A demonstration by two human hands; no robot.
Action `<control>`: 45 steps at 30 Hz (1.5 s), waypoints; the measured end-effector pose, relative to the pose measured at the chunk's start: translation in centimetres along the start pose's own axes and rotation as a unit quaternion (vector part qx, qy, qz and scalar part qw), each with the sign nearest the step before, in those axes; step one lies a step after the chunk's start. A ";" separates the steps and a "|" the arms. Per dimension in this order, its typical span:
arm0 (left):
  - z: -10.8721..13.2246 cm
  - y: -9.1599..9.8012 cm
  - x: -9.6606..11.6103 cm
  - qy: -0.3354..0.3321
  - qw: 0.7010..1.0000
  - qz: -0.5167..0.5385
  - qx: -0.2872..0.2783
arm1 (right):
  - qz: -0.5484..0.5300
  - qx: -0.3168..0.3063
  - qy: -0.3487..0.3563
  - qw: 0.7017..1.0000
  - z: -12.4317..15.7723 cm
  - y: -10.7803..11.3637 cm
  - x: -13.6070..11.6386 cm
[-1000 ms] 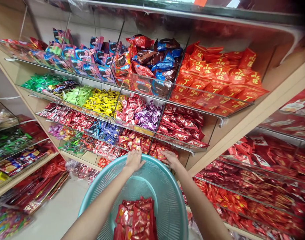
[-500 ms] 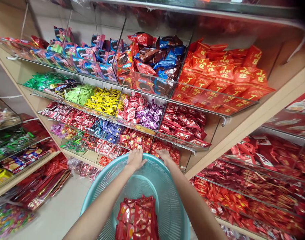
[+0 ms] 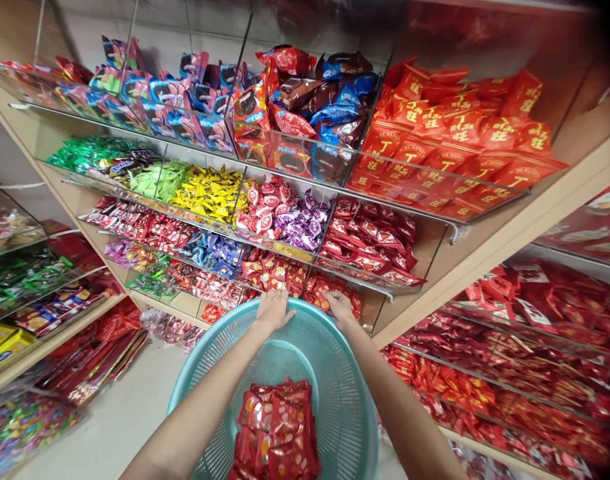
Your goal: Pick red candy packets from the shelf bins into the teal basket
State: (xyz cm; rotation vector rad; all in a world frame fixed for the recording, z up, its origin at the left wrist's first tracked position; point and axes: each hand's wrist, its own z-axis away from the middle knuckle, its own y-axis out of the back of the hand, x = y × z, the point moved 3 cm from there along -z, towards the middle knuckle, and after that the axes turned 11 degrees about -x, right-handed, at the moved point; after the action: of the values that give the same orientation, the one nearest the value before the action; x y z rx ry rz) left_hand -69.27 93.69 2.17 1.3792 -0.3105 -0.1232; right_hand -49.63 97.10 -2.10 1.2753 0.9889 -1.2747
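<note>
A turquoise plastic mesh basket stands in front of me, holding a stack of shiny red candy packets. Over its far rim lies my left hand, fingers stretched forward and thumb apart; the fingertips reach the edge of a low shelf compartment of red packets. My right hand is just past the rim to the right, beside more red packets on that shelf. Its fingers are half bent and apart, and I see nothing held in them.
Clear-fronted shelves hold orange-red bags, blue and brown cookie packs, yellow candies and purple candies. A wooden side panel runs down at right. Red packages fill another rack. Pale floor shows at left.
The view has shifted slightly. My right hand has drawn a little to the right, and its fingers look more bent. The left hand stays over the rim.
</note>
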 end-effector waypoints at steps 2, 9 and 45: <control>0.0 0.0 0.0 -0.001 1.000 -0.001 0.002 | -0.017 0.025 0.022 0.999 1.3 1.1 -0.6; -0.5 -0.7 -0.2 -0.006 1.000 -0.005 0.015 | -0.004 -0.028 0.106 0.994 9.0 2.5 -4.3; -0.3 -0.4 -0.1 -0.004 1.000 -0.003 0.008 | 0.268 -0.405 0.149 0.862 24.5 -7.2 -3.7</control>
State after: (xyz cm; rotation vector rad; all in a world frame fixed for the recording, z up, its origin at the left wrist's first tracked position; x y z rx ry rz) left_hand -69.20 93.94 1.68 1.3959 -0.3143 -0.1321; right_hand -60.52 74.31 3.16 0.9598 1.1065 -0.1607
